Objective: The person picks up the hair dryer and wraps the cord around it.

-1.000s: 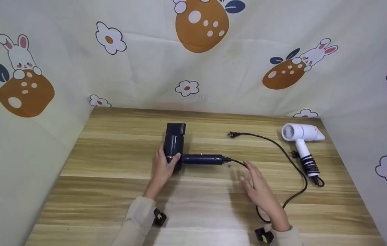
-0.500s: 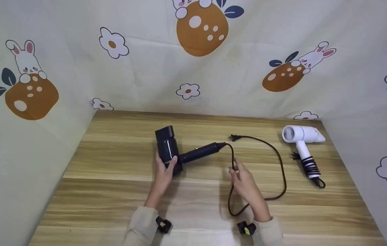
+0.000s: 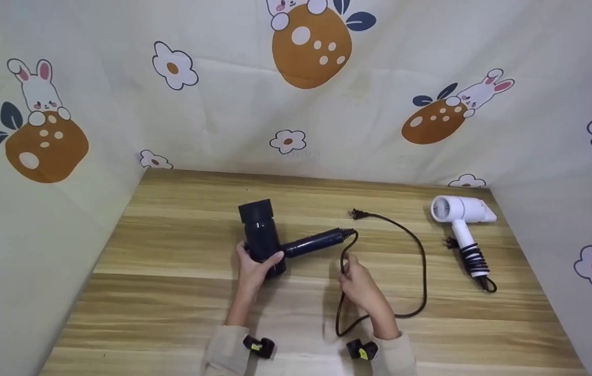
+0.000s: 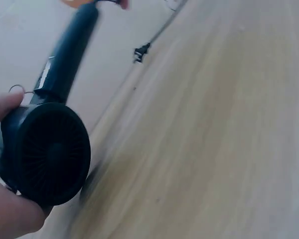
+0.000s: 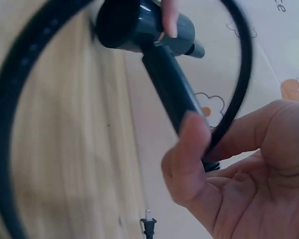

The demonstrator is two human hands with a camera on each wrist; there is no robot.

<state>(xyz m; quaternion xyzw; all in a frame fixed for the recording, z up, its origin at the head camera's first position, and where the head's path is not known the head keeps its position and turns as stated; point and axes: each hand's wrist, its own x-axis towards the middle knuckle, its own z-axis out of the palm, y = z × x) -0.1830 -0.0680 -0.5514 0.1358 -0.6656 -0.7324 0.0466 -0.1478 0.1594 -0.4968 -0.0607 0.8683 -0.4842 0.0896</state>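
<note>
A dark blue hair dryer [image 3: 262, 237] is in my left hand [image 3: 254, 271], which grips the rear of its barrel with the thumb on the near side. In the left wrist view the round rear grille [image 4: 55, 154] faces the camera. The dryer's handle [image 3: 314, 244] points right, tilted slightly away. Just below the handle's end, my right hand [image 3: 362, 286] pinches the black cord [image 3: 424, 271] between thumb and fingers. From there the cord loops toward me, then runs right and back to its plug [image 3: 359, 214], which lies on the table.
A white hair dryer [image 3: 463, 209] lies at the far right, its black cord [image 3: 474, 259] wound round the handle. The wood-grain table [image 3: 170, 224] meets a patterned cloth [image 3: 222, 104] at the back and sides. Small black devices [image 3: 259, 347] sit at both wrists.
My right hand moved left and toward me and took hold of the cord, pulling its loop left. The dark dryer turned so that its handle end tilts away; my left hand kept its grip.
</note>
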